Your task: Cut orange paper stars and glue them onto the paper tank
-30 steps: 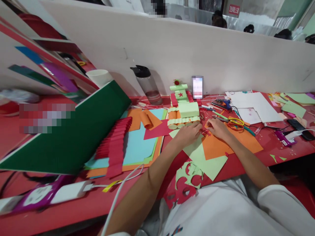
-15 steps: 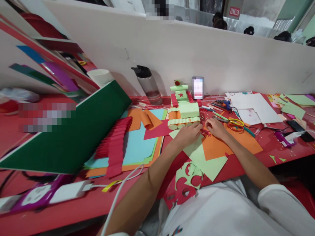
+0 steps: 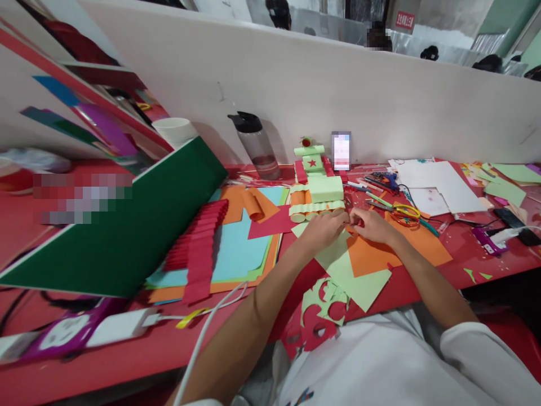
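Part-filled capped bottle (image 3: 257,148) beyond left hand (image 3: 324,230) and right hand (image 3: 372,225), each grip curled, gap and hold impossible to tell.

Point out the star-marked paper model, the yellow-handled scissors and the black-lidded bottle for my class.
Star-marked paper model (image 3: 323,188), head view: on its pale green block.
Yellow-handled scissors (image 3: 396,208), head view: on the handle, near the blades.
Black-lidded bottle (image 3: 259,149), head view: on the see-through body, below the lid.

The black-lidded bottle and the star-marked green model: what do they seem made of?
The bottle looks like smooth clear plastic, though glass is possible: its greyish body appears see-through. The model seems matte paper or thin card, judging by its rolled tubes and dull surface.
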The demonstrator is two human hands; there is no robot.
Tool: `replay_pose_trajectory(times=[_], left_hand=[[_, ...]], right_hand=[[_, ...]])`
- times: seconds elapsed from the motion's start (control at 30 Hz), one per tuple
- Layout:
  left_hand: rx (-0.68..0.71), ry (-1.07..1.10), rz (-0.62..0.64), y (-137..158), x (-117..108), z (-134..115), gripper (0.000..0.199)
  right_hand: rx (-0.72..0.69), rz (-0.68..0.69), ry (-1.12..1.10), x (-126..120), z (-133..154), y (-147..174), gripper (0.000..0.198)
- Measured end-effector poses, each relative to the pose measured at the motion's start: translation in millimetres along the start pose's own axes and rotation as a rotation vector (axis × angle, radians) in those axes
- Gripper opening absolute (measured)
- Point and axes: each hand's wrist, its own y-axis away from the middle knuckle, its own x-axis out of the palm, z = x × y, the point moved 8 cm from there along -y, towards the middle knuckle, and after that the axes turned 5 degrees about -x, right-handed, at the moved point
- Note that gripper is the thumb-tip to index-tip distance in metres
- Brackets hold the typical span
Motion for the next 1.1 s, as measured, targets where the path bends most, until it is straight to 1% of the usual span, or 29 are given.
replay_pose_trajectory(times=[0.17,0.23,0.37,0.43,0.5,0.6,0.67,0.73,0.83,0.97,1.03,1.1], left_hand=[[0.079,0.118,0.019,-1.1,2.7,-1.1,0.028],[0.098,0.122,0.023,-1.0,2.0,-1.8,0.028],[0.15,-0.003,0.019,1.7,-2.3,-3.3,0.032],[0.15,-0.066,-0.001,3.1,-7.2,0.2,0.035],[0.093,-0.07,-0.053,3.7,-17.4,9.0,0.035],[-0.07,-0.014,-0.136,5.3,-38.4,28.5,0.032],[-0.194,-0.007,-0.136,7.8,-49.8,41.3,0.033],[-0.284,-0.039,-0.095,11.3,-57.5,50.6,0.033],[-0.358,-0.127,0.018,17.9,-60.6,61.4,0.031],[-0.433,-0.192,0.177,27.5,-54.1,77.0,0.029],[-0.428,-0.196,0.219,29.7,-50.5,80.4,0.024],[-0.423,-0.203,0.234,30.5,-47.4,82.6,0.021]], right_hand=[[0.006,0.022,-0.045,-0.4,-2.4,1.1,0.01],[0.008,0.043,-0.077,0.8,-3.2,1.4,0.011],[0.014,0.102,-0.155,4.1,-2.1,2.6,0.012],[0.021,0.125,-0.187,4.0,-1.0,3.4,0.013],[0.035,0.11,-0.202,-0.2,-1.2,3.7,0.012],[0.068,0.02,-0.201,-13.7,-5.5,4.0,0.014],[0.099,-0.045,-0.204,-23.5,-10.7,5.2,0.016],[0.129,-0.074,-0.206,-29.8,-15.8,7.1,0.017],[0.128,-0.012,-0.196,-27.5,-16.8,9.0,0.014],[0.085,0.133,-0.22,-8.4,-8.4,9.5,0.009],[0.067,0.187,-0.232,4.0,-3.1,8.6,0.008],[0.05,0.214,-0.231,15.5,2.0,6.9,0.007]])
